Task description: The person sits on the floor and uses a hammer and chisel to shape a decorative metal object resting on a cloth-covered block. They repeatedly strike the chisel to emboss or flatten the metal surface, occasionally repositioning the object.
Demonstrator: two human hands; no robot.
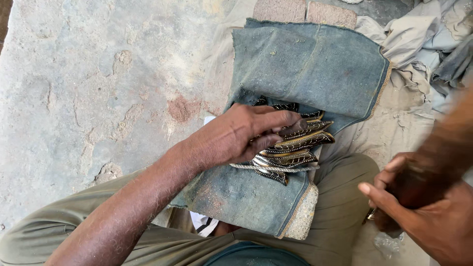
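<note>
Pressing down w/ fingers curled, the left hand (241, 135) gripped a stack of dark, gold-edged patterned pieces (290, 148) lying on folded denim cloth (305, 64) over a stone block (303, 216). Right hand (419, 207) was closed round a dark object (406, 189), near the knee.

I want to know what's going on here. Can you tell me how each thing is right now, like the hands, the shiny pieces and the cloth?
left hand: pressed down on the metal pieces, fingers curled.
right hand: closed around a dark object, lifted off the cloth.
metal pieces: stacked, overlapping, patterned dark and gold.
cord: stretched across the stack.
denim cloth: folded, dusty, frayed at the edges.
stone block: under the cloth, one corner showing.
</note>
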